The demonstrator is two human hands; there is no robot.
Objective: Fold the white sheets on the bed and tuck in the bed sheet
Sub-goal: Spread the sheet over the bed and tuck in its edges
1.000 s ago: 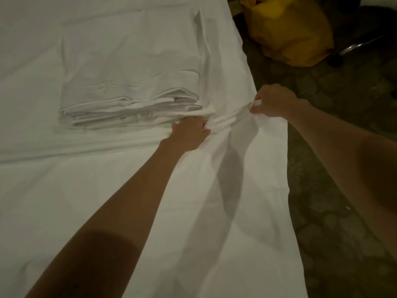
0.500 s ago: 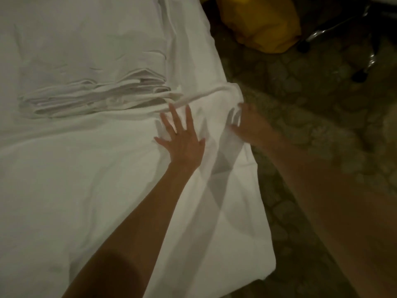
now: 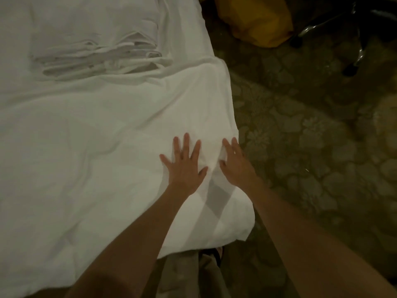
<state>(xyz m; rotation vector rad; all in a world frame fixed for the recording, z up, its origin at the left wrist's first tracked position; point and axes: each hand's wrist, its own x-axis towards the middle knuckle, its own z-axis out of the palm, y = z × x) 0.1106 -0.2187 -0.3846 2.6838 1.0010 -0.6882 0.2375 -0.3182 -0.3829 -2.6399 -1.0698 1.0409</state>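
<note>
The white bed sheet (image 3: pixel 90 143) covers the bed and wraps its near right corner. A stack of folded white sheets (image 3: pixel 96 54) lies on the bed at the upper left. My left hand (image 3: pixel 185 166) presses flat on the bed sheet near the right edge, fingers spread and straight. My right hand (image 3: pixel 235 162) lies flat beside it, right at the bed's edge, fingers straight against the sheet. The two hands are a little apart, both well below the folded stack.
A dark patterned carpet (image 3: pixel 311 136) fills the right side. A yellow bag (image 3: pixel 255 20) sits on the floor at the top, with chrome chair legs on castors (image 3: pixel 352 59) to its right. My legs show below the bed corner.
Both hands let go of the sheet near the folded stack, opened flat, and slid along the bed's right edge toward me. The view has shifted toward the near corner.
</note>
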